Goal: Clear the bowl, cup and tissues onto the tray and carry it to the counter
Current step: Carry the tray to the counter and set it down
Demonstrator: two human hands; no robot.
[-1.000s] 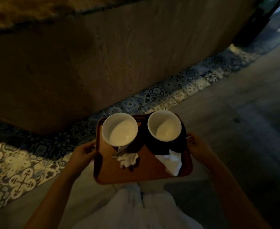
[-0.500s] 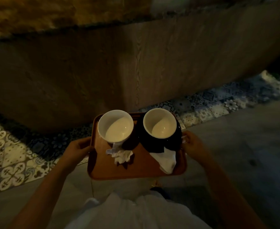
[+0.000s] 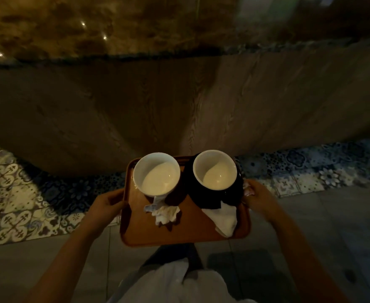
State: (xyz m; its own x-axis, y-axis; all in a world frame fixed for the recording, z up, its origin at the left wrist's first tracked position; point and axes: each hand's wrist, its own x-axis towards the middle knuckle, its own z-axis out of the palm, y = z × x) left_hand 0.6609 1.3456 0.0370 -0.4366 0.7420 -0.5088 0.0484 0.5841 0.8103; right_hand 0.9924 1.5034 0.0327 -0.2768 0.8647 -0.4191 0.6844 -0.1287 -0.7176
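Observation:
I hold an orange-brown tray (image 3: 188, 230) level in front of my body. My left hand (image 3: 105, 204) grips its left rim and my right hand (image 3: 258, 197) grips its right rim. On the far left of the tray stands a white bowl (image 3: 156, 174). To its right a white cup (image 3: 215, 169) sits on a dark saucer (image 3: 210, 199). A crumpled tissue (image 3: 164, 213) lies in front of the bowl. A folded tissue (image 3: 223, 217) lies at the tray's right, partly under the saucer.
A wood-panelled counter front (image 3: 179, 106) rises straight ahead, with a mottled stone counter top (image 3: 92, 25) above it. Patterned floor tiles (image 3: 15, 200) run along its base. Plain grey floor (image 3: 332, 237) lies under me and to the right.
The counter has come closer and now fills the view straight ahead, with more of its top showing. The tray and both hands keep the same hold.

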